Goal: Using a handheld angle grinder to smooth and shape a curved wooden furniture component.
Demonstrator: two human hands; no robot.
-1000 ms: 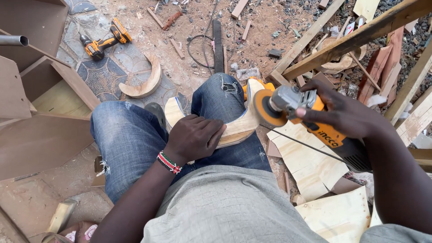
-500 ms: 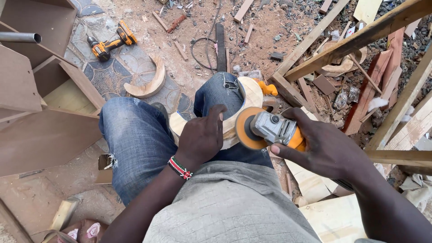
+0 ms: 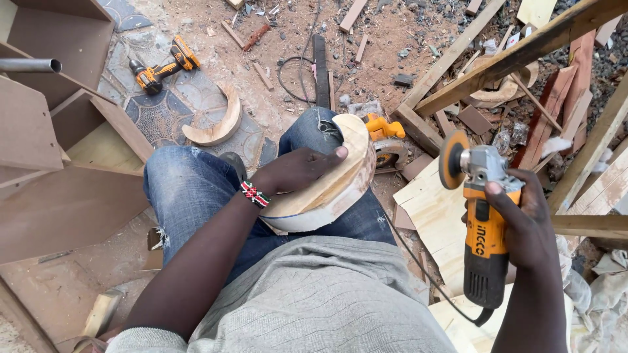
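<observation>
Head view: grinder (image 3: 484,222) held clear of curved wood (image 3: 330,180).

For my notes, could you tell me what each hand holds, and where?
Left hand steadies the curved pale wooden piece on top; right hand grips the orange angle grinder body.
</observation>
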